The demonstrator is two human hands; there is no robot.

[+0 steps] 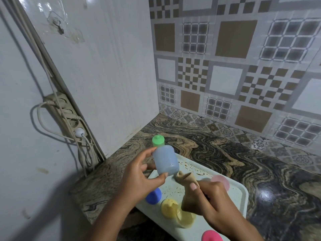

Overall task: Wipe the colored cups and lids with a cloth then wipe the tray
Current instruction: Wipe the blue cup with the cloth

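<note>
My left hand (139, 178) grips a translucent blue cup (165, 160) above the white tray (243, 197), holding it tilted. My right hand (206, 197) clutches a beige cloth (186, 178) whose tip touches the cup's lower rim. A green lid (158, 140) shows just behind the blue cup. On the tray lie a blue lid (153, 196), a yellow lid (169, 207), a translucent yellow cup (185, 220), a pink cup (220, 181) and a pink lid (212, 236). The tray's surface is speckled with brown crumbs.
The tray sits on a marbled brown countertop (208, 141) in a corner. A white panel stands at the left and patterned tiles at the back. A power strip (69, 113) with cables hangs on the left wall.
</note>
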